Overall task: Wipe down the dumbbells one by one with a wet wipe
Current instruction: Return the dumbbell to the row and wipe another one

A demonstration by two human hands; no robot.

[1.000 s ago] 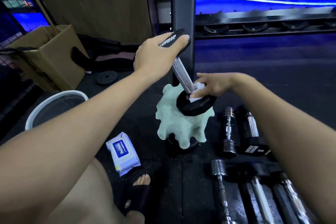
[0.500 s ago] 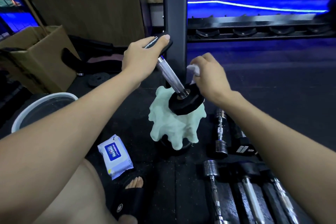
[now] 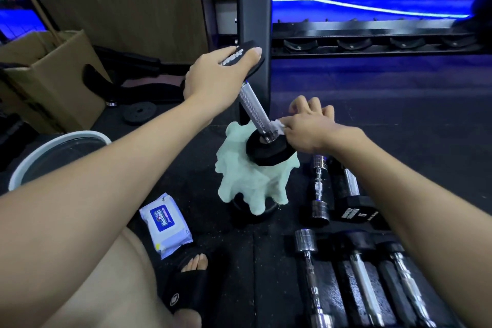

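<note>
Left hand (image 3: 215, 74) is gripping the upper head of the black-headed, knurled-steel-handled dumbbell (image 3: 253, 106), tilting it; lower head is resting on the pale green cloth (image 3: 247, 181). Right hand (image 3: 306, 128) is pinching the white wet wipe (image 3: 278, 124) against the handle's lower end.

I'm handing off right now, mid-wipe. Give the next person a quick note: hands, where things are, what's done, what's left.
Left hand holds the top head of the tilted dumbbell; its lower head rests on the green cloth.
Right hand pinches the wet wipe against the base of the handle.
Wipe pack lies on the floor to the left; other dumbbells lie to the right.
Done: cannot tell which are already clean.
Left: finish this one, then the rest.
</note>
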